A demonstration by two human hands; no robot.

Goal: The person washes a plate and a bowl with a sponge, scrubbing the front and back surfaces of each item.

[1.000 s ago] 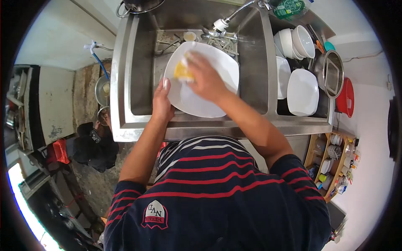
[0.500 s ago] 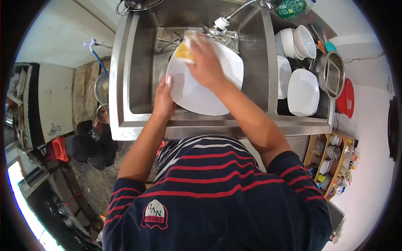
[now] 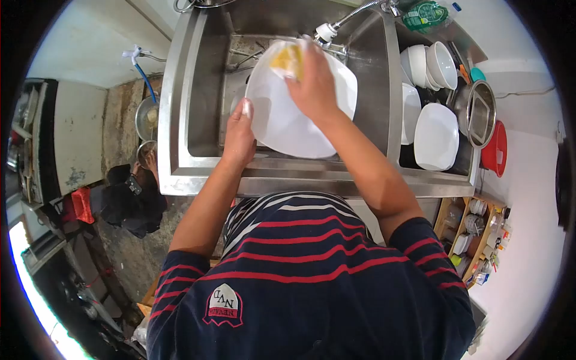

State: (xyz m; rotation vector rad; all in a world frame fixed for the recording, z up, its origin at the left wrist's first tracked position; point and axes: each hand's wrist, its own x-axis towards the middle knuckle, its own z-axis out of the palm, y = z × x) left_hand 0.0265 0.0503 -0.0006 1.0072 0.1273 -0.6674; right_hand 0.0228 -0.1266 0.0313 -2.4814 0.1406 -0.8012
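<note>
A large white plate (image 3: 288, 123) is held tilted over the steel sink basin (image 3: 210, 102). My left hand (image 3: 240, 135) grips its left edge, with the thumb on the upper face and the other fingers hidden beneath. Pressed against the upper part of the plate, my right hand (image 3: 313, 84) is closed on a yellow sponge (image 3: 287, 60) covered with white foam. Behind the plate, cutlery or wire items lie partly hidden on the basin floor, near the tap (image 3: 326, 33).
At right, a rack area holds white bowls (image 3: 441, 65), a white dish (image 3: 436, 137) and a steel strainer or bowl (image 3: 481, 114). A green bottle (image 3: 425, 16) lies behind. A person in dark clothes (image 3: 135, 204) crouches at left, one hand at a metal bowl (image 3: 146, 154).
My right hand and the sponge have moved right across the plate's upper part. The plate has shifted slightly right and up in view, still in my left hand.
</note>
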